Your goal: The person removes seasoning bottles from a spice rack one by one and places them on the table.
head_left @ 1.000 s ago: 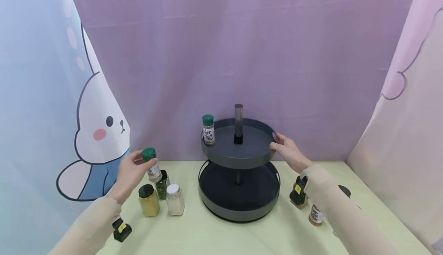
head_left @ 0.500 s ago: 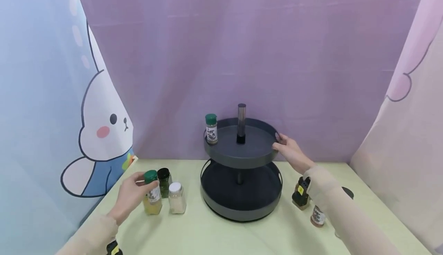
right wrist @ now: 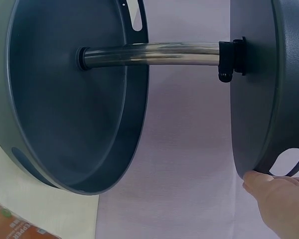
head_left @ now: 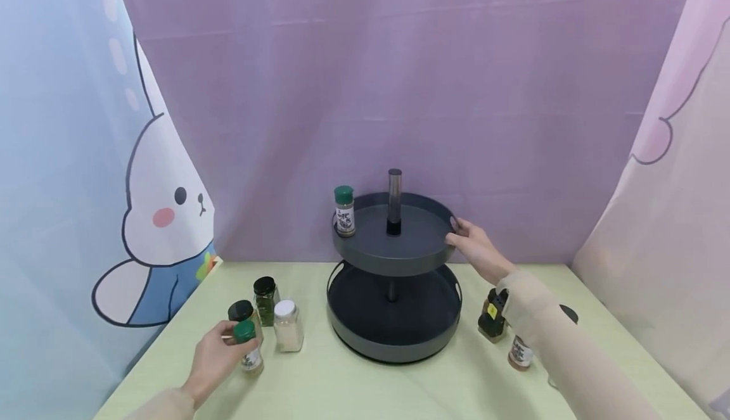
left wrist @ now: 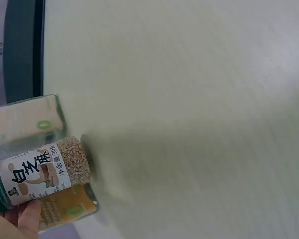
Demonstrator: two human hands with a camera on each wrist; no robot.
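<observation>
My left hand (head_left: 215, 356) pinches a green-capped seasoning shaker (head_left: 251, 363) between thumb and fingers, low over the table. Pale seeds show through the clear end of this shaker (left wrist: 72, 162) in the left wrist view; whether its base touches the table I cannot tell. Right behind it is a black-capped jar (head_left: 241, 310) of yellow powder, partly hidden. My right hand (head_left: 479, 252) grips the right rim of the upper tray of a dark two-tier turntable rack (head_left: 393, 267). Another green-capped shaker (head_left: 345, 214) stands upright on that tray, at its left side.
A white-capped jar (head_left: 288, 328) and a black-capped jar of green flakes (head_left: 265, 303) stand left of the rack. Right of it are a black-topped bottle with a yellow tag (head_left: 492, 318) and a labelled shaker (head_left: 520, 353), partly behind my sleeve. A curtain (head_left: 365, 90) hangs behind.
My left hand has lowered the green-capped shaker from above the jars to in front of the yellow-powder jar. My right hand stays on the upper tray's rim.
</observation>
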